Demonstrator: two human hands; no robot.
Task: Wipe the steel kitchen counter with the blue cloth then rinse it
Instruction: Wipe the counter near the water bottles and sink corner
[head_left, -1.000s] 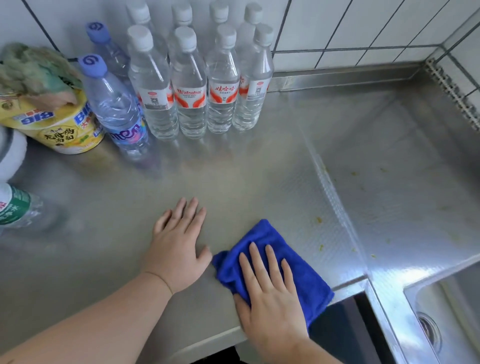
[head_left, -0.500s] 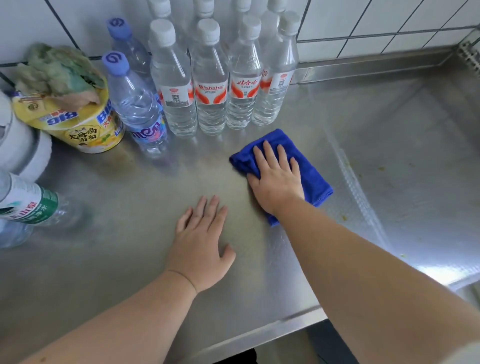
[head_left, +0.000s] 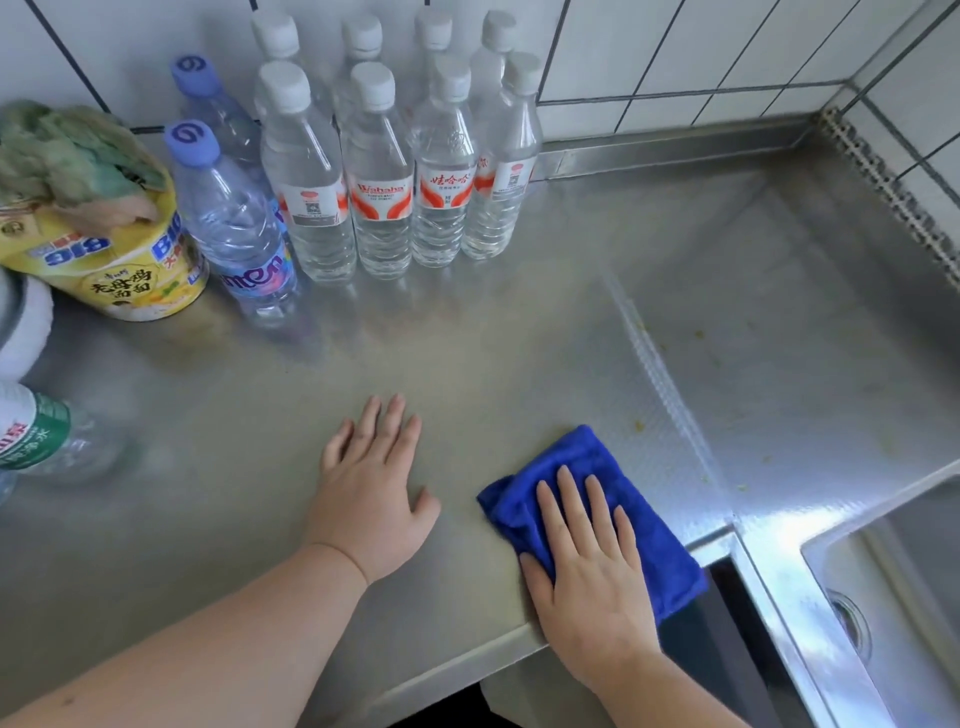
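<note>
Far left edge: a green-labelled bottle (head_left: 31, 436) is lying cut off by the frame, with a white rounded object (head_left: 26, 332) above it, only partly showing. Back left: a yellow instant-noodle cup (head_left: 130, 275) is standing on the steel bench (head_left: 493, 353), a crumpled greenish rag (head_left: 72, 156) sitting on its top. Just beside it, two clear bottles with purple caps (head_left: 228, 228) are standing one behind the other. Next, against the tiled wall (head_left: 675, 47) — a cluster of white-capped water bottles (head_left: 384, 176) with red-and-white labels, upright in two rows and touching one another. Centre front: the left hand (head_left: 371, 493) is resting palm down on the bare bench, fingers straight and slightly spread, holding nothing. Just to its right, apart from it, the blue cloth (head_left: 587, 462) is lying folded at the bench's front edge, one corner overhanging the dark gap below. The right hand (head_left: 592, 561) is pressing flat on the cloth, fingers straight — not curled around it. Further right, small yellowish specks (head_left: 639, 426) are dotting the bench surface. Lower right corner: the steel sink (head_left: 883, 597) is sitting sunk below the bench, its drain (head_left: 852, 623) partly in view.
</note>
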